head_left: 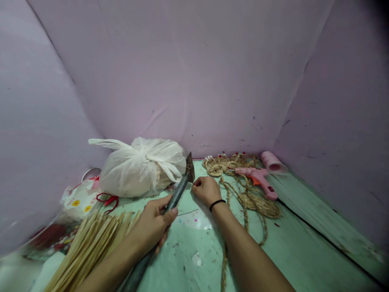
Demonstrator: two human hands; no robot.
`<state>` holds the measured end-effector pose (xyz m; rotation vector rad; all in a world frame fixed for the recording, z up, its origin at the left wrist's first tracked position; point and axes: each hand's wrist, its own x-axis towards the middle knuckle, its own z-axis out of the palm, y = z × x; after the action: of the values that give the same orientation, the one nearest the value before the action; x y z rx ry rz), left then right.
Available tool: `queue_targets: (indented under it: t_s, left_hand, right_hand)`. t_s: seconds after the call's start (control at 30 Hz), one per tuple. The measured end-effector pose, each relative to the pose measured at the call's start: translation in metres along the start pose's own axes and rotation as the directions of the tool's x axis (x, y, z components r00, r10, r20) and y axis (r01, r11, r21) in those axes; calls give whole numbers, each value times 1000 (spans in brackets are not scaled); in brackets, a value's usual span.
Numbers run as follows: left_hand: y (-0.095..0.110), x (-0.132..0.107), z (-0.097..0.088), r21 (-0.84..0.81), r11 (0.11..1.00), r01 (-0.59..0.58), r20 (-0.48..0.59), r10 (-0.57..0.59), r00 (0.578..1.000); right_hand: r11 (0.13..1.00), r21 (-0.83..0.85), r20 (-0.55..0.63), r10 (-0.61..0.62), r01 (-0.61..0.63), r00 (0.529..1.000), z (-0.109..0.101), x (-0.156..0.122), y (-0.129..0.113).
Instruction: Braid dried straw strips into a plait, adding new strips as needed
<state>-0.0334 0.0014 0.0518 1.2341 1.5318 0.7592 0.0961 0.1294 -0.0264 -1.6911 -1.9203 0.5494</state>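
Observation:
My left hand is wrapped round the dark grey, pipe-like handle of a long tool. The tool slants away from me and ends in a flat, rusty metal head, tilted beside the plastic bag. Just right of that head, my right hand is closed, thumb and fingers pinched together low over the green surface. Whatever sits between those fingertips is too small to make out. Braided natural-fibre cord trails right of my right wrist, which wears a black band.
A knotted white plastic bag stands at the back left. Dried flat strips lie front left, near red cord. On the right are a pink glue gun with a black cable, coiled braided pieces and a pink spool. Walls enclose three sides.

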Motion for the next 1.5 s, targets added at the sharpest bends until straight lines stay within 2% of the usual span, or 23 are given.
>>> queue_targets:
  t_s: [0.13,0.27,0.4,0.57,0.73,0.9,1.03,1.2,1.37,1.5]
  left_hand:
    - [-1,1,-1,-7,999,-31,-37,31,999]
    - [1,-1,-2,61,998,-5,21,4,1000]
    - [4,0,0,63,996,-56,-36,58,998]
    - [5,2,3,51,999,5,-14,-5,1000]
    - [6,-1,4,20,999,-42,-75,43,996]
    - [4,0,2,2,1000,4,3,-4,1000]
    - [2,0,2,-20,999,-48,-58,46,997]
    - [4,0,2,-36,999,5,-10,-6,1000]
    - [3,-2,0,-37,997,-64,-80,61,995]
    - [0,0,2,-27,1000,-6,-10,6,1000]
  right_hand:
    - [1000,1,-1,3,-3,1000,0,0,0]
    - [1000,-3,-5,-8,8,1000,0,0,0]
    - [1000,4,-5,2,-2,1000,1,1,1]
    - [1000,-14,0,-3,3,1000,1,1,1]
    - [1000,2,-5,-4,4,1000,1,0,1]
    - [1000,-5,2,1,-1,1000,0,0,1]
    - [1000,5,-1,-6,6,1000,1,0,1]
    - [1000,-14,7,-9,9,1000,0,0,1]
    - [1000,-8,2,-2,2,1000,0,0,0]
    - [1000,-13,3,-16,16,1000,-1,0,0]
